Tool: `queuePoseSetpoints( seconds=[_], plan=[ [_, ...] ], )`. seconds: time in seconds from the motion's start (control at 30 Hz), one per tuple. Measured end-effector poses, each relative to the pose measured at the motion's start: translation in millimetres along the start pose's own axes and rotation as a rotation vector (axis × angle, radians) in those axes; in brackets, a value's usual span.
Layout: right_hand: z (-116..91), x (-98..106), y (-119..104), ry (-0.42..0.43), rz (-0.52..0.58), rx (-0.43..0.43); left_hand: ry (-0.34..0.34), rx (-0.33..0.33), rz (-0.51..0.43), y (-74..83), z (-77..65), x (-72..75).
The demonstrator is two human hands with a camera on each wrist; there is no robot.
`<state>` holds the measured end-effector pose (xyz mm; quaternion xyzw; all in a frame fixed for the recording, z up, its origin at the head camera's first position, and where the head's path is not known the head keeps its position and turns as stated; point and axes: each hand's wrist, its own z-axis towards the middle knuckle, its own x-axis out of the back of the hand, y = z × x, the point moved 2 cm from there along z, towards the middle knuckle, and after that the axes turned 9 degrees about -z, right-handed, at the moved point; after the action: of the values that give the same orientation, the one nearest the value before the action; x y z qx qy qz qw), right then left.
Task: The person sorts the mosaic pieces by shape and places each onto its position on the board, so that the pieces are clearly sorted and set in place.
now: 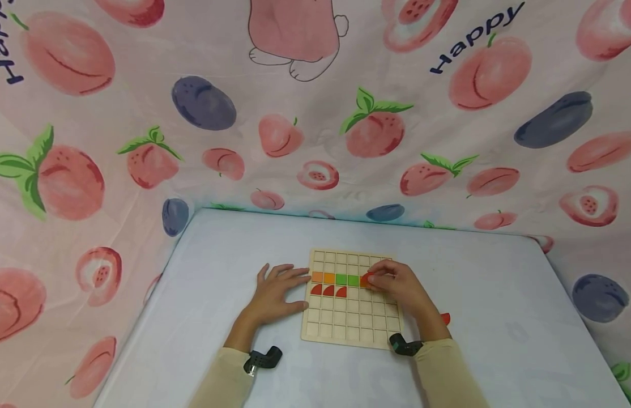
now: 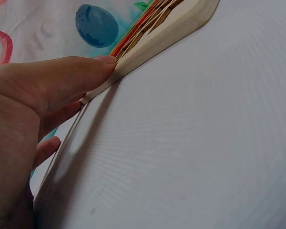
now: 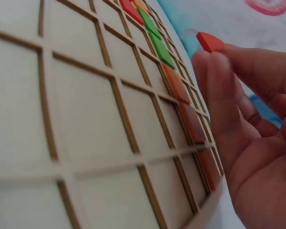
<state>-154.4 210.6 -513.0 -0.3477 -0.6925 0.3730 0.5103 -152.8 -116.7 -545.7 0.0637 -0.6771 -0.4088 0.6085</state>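
Note:
A wooden grid board (image 1: 346,341) lies on the table. One row holds orange tiles (image 1: 318,277) and green tiles (image 1: 341,279), with more orange tiles (image 3: 175,83) at the right end, partly under my right hand. Red quarter-circle tiles (image 1: 328,290) sit in the row nearer me. Between thumb and fingertips, my right hand (image 1: 404,286) pinches a red tile (image 3: 209,42), raised over the board's tile row. My left hand (image 1: 277,292) spreads its fingers along the board's left edge, thumb (image 2: 100,69) against the side.
Another red piece (image 1: 445,319) lies on the table to the right of the board, partly hidden by my right wrist. The white tabletop (image 1: 193,306) ends at a fruit-print cloth (image 1: 315,141) behind and at the sides.

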Motion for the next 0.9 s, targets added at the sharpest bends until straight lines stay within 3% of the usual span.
queuePoseSetpoints(
  seconds=[0.2, 0.4, 0.9],
  plan=[
    [7, -13, -4, 0.019, -0.051, 0.015, -0.004, 0.006, 0.000, 0.5, 1.0, -0.3],
    [14, -21, 0, -0.014, -0.004, -0.062, 0.000, 0.009, 0.011, -0.1, 1.0, -0.8],
    [14, -20, 4, -0.122, -0.033, -0.055, 0.007, 0.014, 0.006, -2.3, 0.8, -2.3]
  ],
)
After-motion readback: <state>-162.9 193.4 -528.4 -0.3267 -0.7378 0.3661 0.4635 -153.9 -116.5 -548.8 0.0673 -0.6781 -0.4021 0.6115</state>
